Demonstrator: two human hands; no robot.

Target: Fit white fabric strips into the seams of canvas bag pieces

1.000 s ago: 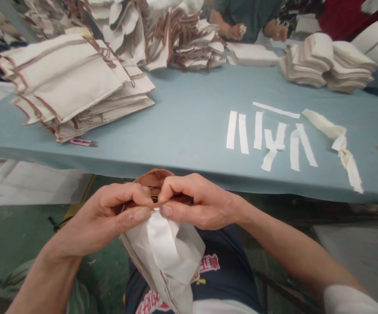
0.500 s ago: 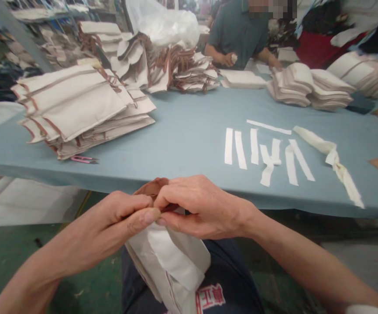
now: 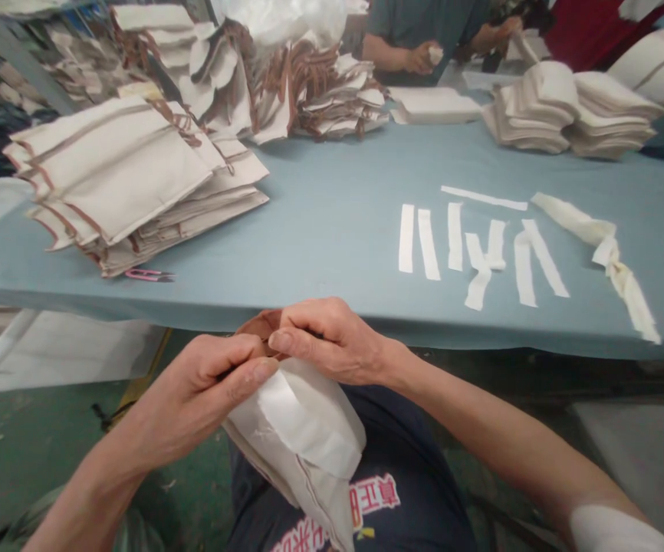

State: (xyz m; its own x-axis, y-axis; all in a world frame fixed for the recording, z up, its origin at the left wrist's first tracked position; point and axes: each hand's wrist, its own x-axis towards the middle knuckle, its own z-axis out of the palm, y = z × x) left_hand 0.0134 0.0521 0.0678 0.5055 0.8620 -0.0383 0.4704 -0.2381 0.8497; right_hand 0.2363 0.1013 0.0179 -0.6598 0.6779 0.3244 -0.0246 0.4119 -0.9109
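Note:
A cream cloth piece (image 3: pixel 303 418) with brown edging hangs in front of my dark shirt, just off the table's front edge. My left hand (image 3: pixel 222 376) pinches its upper edge between thumb and fingers. Close beside it, my right hand (image 3: pixel 332 341) grips the same edge, thumb on top near the brown trim (image 3: pixel 260 326). A white strip (image 3: pixel 289 410) lies over the cloth's front and runs up to the left thumb. What the fingertips hold behind the cloth is hidden.
The blue table (image 3: pixel 320 230) carries a pile of cream cloth pieces (image 3: pixel 130 169), pink thread snips (image 3: pixel 149 274), several white strips (image 3: pixel 405 238) and a twisted pale strip (image 3: pixel 596 238). Folded cloth stacks (image 3: pixel 533 107) stand at the back right, where another person's hand (image 3: pixel 424 57) holds something small.
My right thumb has moved from below the cloth's edge to on top of it, beside the left fingers. The view has tilted down. Across the table, the other person's far hand has lifted.

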